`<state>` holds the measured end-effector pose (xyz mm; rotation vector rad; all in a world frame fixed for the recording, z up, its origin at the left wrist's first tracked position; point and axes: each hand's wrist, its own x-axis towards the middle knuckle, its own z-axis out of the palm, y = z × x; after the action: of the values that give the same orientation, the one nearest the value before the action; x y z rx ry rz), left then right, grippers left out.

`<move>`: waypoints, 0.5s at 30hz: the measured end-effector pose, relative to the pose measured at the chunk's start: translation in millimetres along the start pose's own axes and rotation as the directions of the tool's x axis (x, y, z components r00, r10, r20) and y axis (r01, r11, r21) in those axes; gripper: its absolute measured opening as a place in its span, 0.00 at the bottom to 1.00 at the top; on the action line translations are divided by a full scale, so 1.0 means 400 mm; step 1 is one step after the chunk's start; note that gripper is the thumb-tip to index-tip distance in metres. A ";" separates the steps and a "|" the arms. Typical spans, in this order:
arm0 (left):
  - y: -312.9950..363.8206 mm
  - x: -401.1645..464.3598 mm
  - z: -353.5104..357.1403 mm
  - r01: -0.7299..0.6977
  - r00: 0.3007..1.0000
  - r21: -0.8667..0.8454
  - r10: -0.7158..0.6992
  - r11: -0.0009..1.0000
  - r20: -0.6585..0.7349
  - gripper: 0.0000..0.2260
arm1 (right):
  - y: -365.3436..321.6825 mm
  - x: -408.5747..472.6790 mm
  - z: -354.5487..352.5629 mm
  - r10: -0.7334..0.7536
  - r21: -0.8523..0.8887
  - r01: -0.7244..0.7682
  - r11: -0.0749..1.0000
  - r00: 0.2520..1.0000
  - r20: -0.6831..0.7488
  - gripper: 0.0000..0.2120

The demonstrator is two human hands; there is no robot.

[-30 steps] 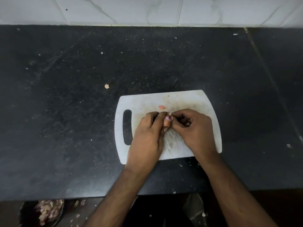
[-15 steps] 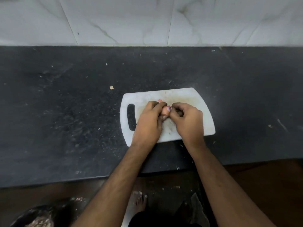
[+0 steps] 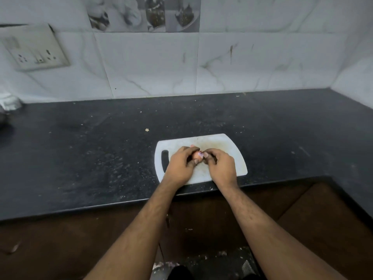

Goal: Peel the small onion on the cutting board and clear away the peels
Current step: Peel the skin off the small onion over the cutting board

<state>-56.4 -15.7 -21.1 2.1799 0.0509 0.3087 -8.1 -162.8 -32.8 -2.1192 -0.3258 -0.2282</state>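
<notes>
A white cutting board (image 3: pixel 232 152) with a handle slot on its left lies near the counter's front edge. Over its middle, my left hand (image 3: pixel 180 165) grips a small onion (image 3: pixel 196 155), pinkish-brown with a purple tip showing between the fingers. My right hand (image 3: pixel 221 168) meets it from the right, and its fingertips pinch at the onion's skin. Most of the onion is hidden by the fingers. A small pink bit of peel (image 3: pixel 192 146) peeks out just behind my left hand on the board.
The black stone counter (image 3: pixel 101 158) is dusted with crumbs, with one pale scrap (image 3: pixel 147 129) left of the board. A white tiled wall with a switch plate (image 3: pixel 34 49) stands behind. A metal object (image 3: pixel 10 104) sits at the far left. Scraps litter the floor below.
The camera has tilted up and drawn back, bringing the wall into view. Both hands stay together on the onion over the board, with little change in their hold.
</notes>
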 end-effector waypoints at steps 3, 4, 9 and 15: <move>0.008 -0.016 0.003 -0.022 1.000 0.015 0.022 1.000 -0.023 0.17 | -0.007 -0.024 -0.005 -0.011 -0.013 0.011 1.000 0.999 -0.031 0.08; 0.010 -0.019 0.007 -0.030 0.999 0.014 0.031 0.999 -0.035 0.17 | -0.011 -0.026 -0.008 -0.014 -0.016 0.014 1.000 0.999 -0.032 0.08; 0.007 -0.009 0.018 -0.055 0.997 -0.016 0.054 0.998 -0.058 0.13 | -0.011 -0.019 0.002 -0.049 -0.073 0.045 0.996 0.997 -0.057 0.10; -0.004 -0.009 0.023 -0.066 0.997 -0.037 0.064 0.997 -0.053 0.12 | 0.000 -0.016 0.007 -0.028 -0.038 0.026 0.999 0.998 -0.058 0.09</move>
<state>-57.5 -22.7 -28.1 2.1378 0.0025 0.3996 -14.0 -161.4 -35.9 -2.1416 -0.3184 -0.3139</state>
